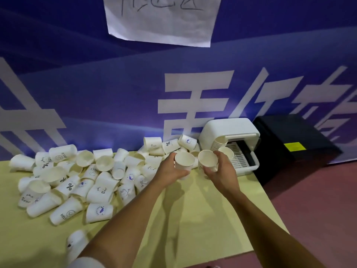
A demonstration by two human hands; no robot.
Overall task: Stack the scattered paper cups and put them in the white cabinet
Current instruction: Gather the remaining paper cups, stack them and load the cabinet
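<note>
The left hand (170, 170) grips a left cup (184, 161) from below and behind, fingers curled round its wall, mouth tilted toward the camera. Just beside it, at three o'clock, the right hand (223, 169) grips a right cup (207, 159) in the same way. The two rims are close together but not nested. A third cup (226, 152) shows just past the right hand's fingers at one o'clock, and I cannot tell whether that hand holds it too. Both hands hover over the far right corner of the yellow-green tabletop (202, 219). The white cabinet (229, 129) sits at that corner, at one o'clock from the hands. Its front is open and a slatted tray (240, 158) shows inside. What looks like a nested stack of cups (219, 145) leans at the left of the opening. A pile of paper cups (81, 180) sprawls from nine to eleven o'clock, most of them lying on their sides. A lone cup (77, 242) lies apart at seven o'clock, near the left forearm. At three o'clock from the cabinet stands a black box (293, 140) on the reddish floor (318, 200). Behind everything hangs a blue banner (96, 97) with large white characters, and a sheet of paper (164, 20) is fixed to it at twelve o'clock.
</note>
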